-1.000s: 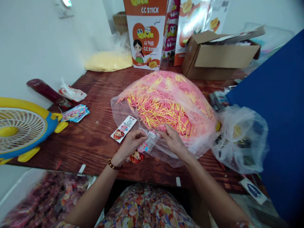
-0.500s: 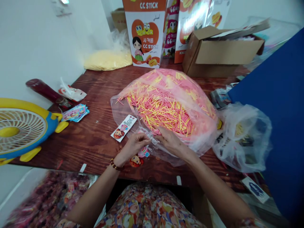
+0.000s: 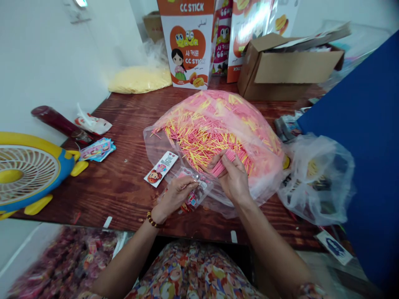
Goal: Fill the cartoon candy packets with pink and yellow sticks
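Note:
In my right hand [image 3: 234, 176] is a bundle of pink sticks [image 3: 223, 162], gripped between thumb and fingers just over the near side of the big bag. My left hand [image 3: 178, 192] pinches the edge of a small clear printed packet [image 3: 196, 195], which hangs toward the table's front. Behind both hands lies a large clear plastic bag [image 3: 258, 112] full of loose pink and yellow sticks [image 3: 202, 139], its mouth spread open toward me. To the left of the packet, a white printed card [image 3: 161, 169] with a cartoon figure rests partly by the bag's edge.
A yellow and blue fan [image 3: 34, 170] stands left, near a stack of printed packets [image 3: 98, 148] and a dark red bottle [image 3: 59, 122]. Printed boxes [image 3: 187, 45] and an open carton [image 3: 293, 68] line the back. A white plastic bag [image 3: 318, 178] sits right; a bin [image 3: 65, 261] is below left.
My right hand has moved up and away from the packet, and the pink stick bundle now shows in it. My left hand still pinches the packet, which is now more visible.

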### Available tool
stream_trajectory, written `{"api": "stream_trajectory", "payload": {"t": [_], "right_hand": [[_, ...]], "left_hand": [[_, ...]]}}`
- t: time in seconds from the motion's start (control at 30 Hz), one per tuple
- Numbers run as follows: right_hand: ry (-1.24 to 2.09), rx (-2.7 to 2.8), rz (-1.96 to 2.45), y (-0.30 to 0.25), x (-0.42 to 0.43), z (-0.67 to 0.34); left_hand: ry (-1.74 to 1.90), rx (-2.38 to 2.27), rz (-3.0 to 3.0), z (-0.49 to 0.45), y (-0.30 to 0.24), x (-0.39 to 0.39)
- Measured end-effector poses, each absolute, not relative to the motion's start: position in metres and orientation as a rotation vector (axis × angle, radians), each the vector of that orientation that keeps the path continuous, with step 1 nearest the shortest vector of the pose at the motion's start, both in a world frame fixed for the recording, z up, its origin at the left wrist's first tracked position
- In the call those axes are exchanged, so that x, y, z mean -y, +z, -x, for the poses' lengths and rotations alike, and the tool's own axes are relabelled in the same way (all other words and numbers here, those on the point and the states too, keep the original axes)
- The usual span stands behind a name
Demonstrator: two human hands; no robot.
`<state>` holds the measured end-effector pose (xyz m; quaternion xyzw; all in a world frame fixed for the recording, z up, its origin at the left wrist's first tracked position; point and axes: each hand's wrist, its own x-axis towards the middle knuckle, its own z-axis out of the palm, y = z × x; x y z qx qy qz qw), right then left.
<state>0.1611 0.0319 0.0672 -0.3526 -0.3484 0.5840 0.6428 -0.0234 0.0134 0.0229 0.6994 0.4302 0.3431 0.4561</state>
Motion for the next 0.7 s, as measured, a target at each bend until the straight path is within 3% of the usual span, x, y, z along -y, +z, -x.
{"api": "stream_trajectory", "payload": {"t": [0.37,0.7], "right_hand": [[1.267,0.755,0.858,0.057,-0.024,-0.135],[1.339,1.089,0.994,0.049,-0.021,-0.149]], "left_hand": [[0.964,-1.101,-1.658,0.017,0.022,-0.011],[1.018,-1.049,-1.502,0.010,0.025,-0.019]]}}
